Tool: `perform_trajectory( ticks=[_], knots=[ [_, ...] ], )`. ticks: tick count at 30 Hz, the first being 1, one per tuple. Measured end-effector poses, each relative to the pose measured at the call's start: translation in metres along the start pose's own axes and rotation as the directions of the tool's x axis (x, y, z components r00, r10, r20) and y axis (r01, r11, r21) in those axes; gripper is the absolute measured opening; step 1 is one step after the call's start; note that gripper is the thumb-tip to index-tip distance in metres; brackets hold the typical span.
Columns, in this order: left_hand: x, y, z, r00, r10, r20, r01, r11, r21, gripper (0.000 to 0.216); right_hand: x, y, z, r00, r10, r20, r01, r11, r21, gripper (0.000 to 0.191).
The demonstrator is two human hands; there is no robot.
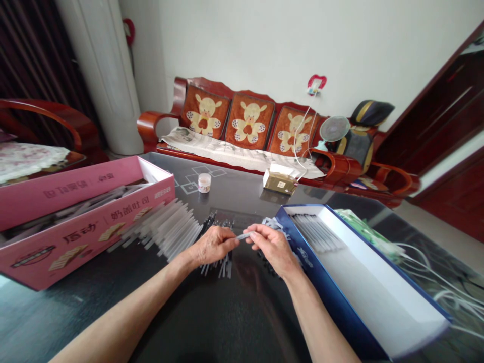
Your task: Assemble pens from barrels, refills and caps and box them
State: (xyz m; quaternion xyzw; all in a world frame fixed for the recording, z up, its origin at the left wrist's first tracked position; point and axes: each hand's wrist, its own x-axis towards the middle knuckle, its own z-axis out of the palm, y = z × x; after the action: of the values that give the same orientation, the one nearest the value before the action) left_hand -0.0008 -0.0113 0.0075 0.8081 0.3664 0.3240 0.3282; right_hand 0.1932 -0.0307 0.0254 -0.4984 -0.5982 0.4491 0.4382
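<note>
Your left hand (216,243) and right hand (273,246), fingers pinched, hold a slim tube (244,235) between the blue box (323,282), holding a row of grey sticks (317,234), and the pink box (49,244) of long pieces (82,203)

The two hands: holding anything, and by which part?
A slim pale piece, pinched near one end by the left hand, near the other by the right hand.

The head camera looks forward and down across the nearby glossy black counter (212,322) toward a red-brown wooden sofa (149,125).
</note>
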Motion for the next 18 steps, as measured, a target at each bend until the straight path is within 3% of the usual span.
perform_trajectory(
  ticks=[6, 12, 15, 18],
  knots=[
    [-0.002, -0.003, 0.006, 0.985, 0.173, -0.031, -0.161, 0.961, 0.226, 0.033, 0.001, 0.006, 0.004, 0.997, 0.044, -0.067, -0.04, 0.997, 0.072, 0.03],
    [-0.004, -0.003, 0.012, 0.975, 0.218, -0.048, -0.18, 0.893, 0.412, 0.033, 0.004, 0.012, 0.008, 0.993, 0.075, -0.096, -0.067, 0.994, 0.083, 0.031],
    [-0.004, 0.0, 0.009, 0.98, 0.199, 0.019, -0.183, 0.854, 0.487, 0.034, 0.005, 0.014, 0.003, 0.998, 0.039, -0.042, -0.039, 0.999, -0.006, 0.024],
    [-0.005, 0.003, 0.005, 0.977, 0.197, 0.086, -0.212, 0.814, 0.541, 0.033, 0.002, 0.011, -0.005, 0.996, -0.052, 0.074, 0.067, 0.972, -0.226, 0.017]
  ],
)
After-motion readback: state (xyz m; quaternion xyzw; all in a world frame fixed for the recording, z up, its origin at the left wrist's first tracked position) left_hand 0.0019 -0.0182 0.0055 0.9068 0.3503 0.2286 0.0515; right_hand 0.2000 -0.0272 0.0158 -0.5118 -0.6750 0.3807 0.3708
